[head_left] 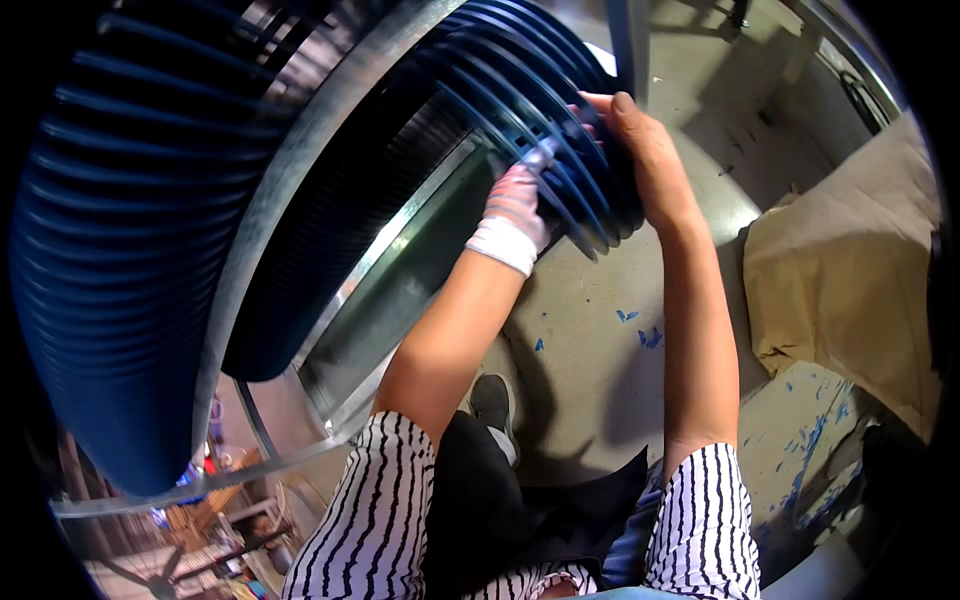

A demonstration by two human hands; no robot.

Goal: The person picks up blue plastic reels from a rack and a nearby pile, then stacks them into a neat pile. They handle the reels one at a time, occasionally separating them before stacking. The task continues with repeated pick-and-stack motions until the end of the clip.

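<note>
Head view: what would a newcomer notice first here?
The big stack of dark blue ribbed rings filling the left and top, hung on a curved grey metal rail. At upper centre, the left hand, in a white glove, and the bare right hand grip one edge of the blue ribs. Crumpled tan sheeting lies at right.

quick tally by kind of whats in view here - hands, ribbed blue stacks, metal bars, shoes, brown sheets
hands: 2, the gloved left hand and the bare right hand, both on the right stack
ribbed blue stacks: 2, the left stack and the right stack
metal frame bars: 2, the curved bar and the upright bar
shoes: 1, dark shoe
brown sheets: 1, brown sheet
total: 8
</note>
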